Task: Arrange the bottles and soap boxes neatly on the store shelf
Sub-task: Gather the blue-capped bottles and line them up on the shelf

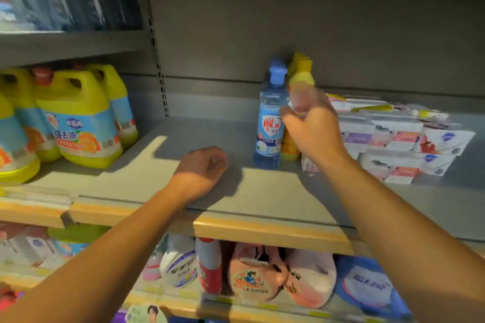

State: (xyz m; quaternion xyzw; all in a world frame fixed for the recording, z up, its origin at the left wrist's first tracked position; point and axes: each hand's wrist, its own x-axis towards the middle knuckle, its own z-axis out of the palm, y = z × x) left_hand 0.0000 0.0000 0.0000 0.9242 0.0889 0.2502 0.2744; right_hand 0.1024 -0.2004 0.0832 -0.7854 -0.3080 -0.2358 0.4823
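Note:
A blue-capped clear bottle (270,115) stands upright on the grey shelf (262,191). Right beside it stands a yellow bottle (300,73), and my right hand (312,126) grips it around the middle, covering most of its body. Stacked soap boxes (399,139) in white, pink and purple lie to the right of the bottles. My left hand (202,170) rests on the shelf surface left of the blue bottle, fingers curled, holding nothing.
Large yellow detergent jugs (78,118) crowd the shelf's left section. A slotted upright (160,71) divides the back panels. Below the yellow price rail (262,231), the lower shelf holds pouches and bottles (252,275). Dark wrapped packs (65,2) sit on the upper left shelf.

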